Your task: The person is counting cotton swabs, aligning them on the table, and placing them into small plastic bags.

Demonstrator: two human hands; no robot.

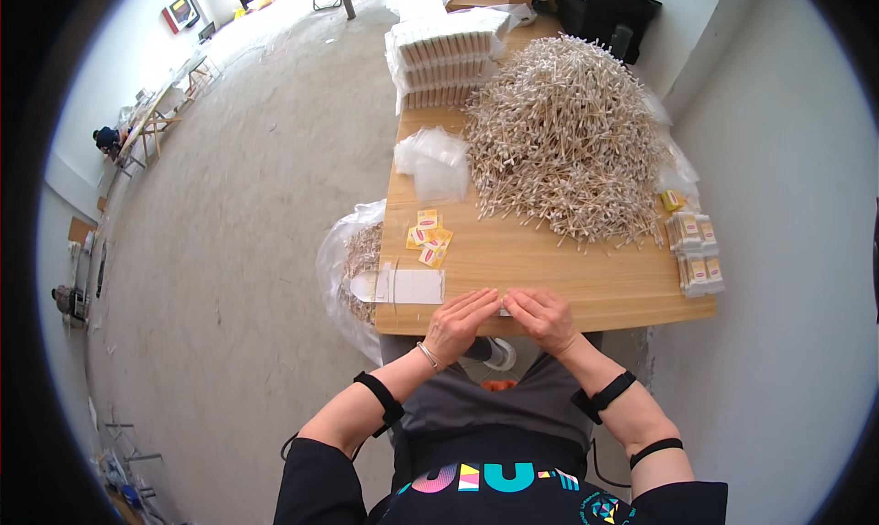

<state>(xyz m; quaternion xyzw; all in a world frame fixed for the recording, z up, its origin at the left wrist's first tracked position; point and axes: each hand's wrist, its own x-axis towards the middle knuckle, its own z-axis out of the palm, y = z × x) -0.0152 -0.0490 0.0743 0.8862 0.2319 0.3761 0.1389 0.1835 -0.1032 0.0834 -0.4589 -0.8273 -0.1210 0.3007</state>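
At the near edge of the wooden table [604, 287], my left hand [461, 324] and my right hand [542, 320] meet, fingertips almost touching. Fingers on both are bent and held together. A small white bit [504, 312] shows between them; its kind is hidden by the fingers. Left of my left hand lies a flat white card strip [417, 287] with a thin band across it. Small yellow-and-white cards [428, 239] lie loosely beyond the strip. A large heap of cotton swabs [568, 140] rises farther back, past my right hand.
Clear plastic bags [439, 168] lie left of the heap, with stacked packs of swabs [449, 63] behind. Small filled packs [700, 269] sit at the right edge by the wall. A plastic sack of swabs [355, 259] stands beside the table's left side. A black bin [604, 12] is at the back.
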